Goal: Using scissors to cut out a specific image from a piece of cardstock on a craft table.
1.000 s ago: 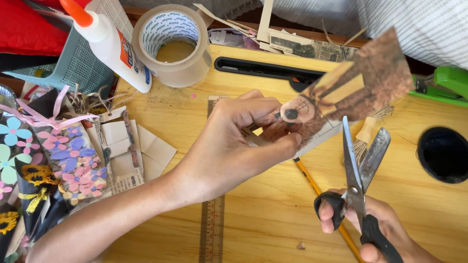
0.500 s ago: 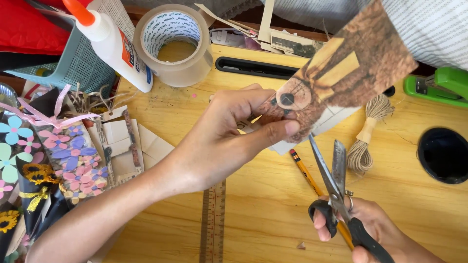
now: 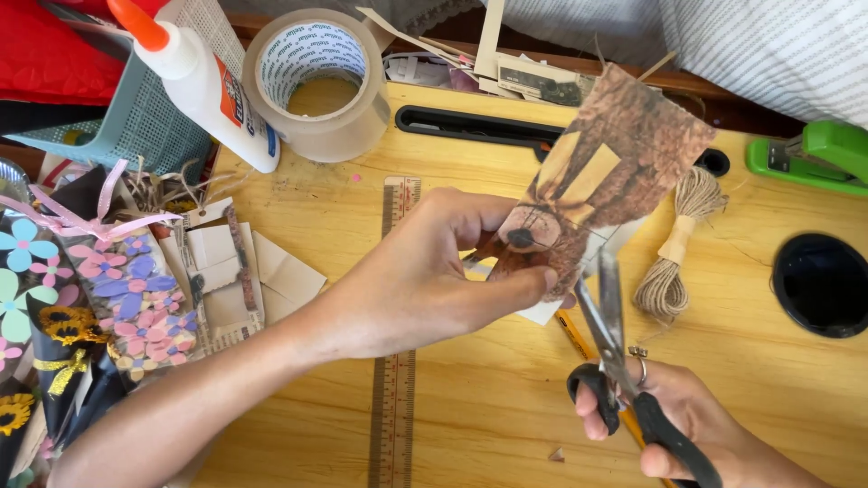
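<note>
The left hand [image 3: 425, 280] is pinching a brown printed paper strip [image 3: 606, 176] above the counter [image 3: 470, 398] — the right hand [image 3: 669, 416], gripping scissors [image 3: 610, 343] nearly closed, is risking nicking the thumb — or cutting crooked.

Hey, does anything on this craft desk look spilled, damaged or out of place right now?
Nothing is spilled or broken. The glue bottle leans tilted against the mesh basket rather than standing upright, and a small paper scrap lies on the table near the right hand holding the scissors. The left hand holds the brown picture.
</note>
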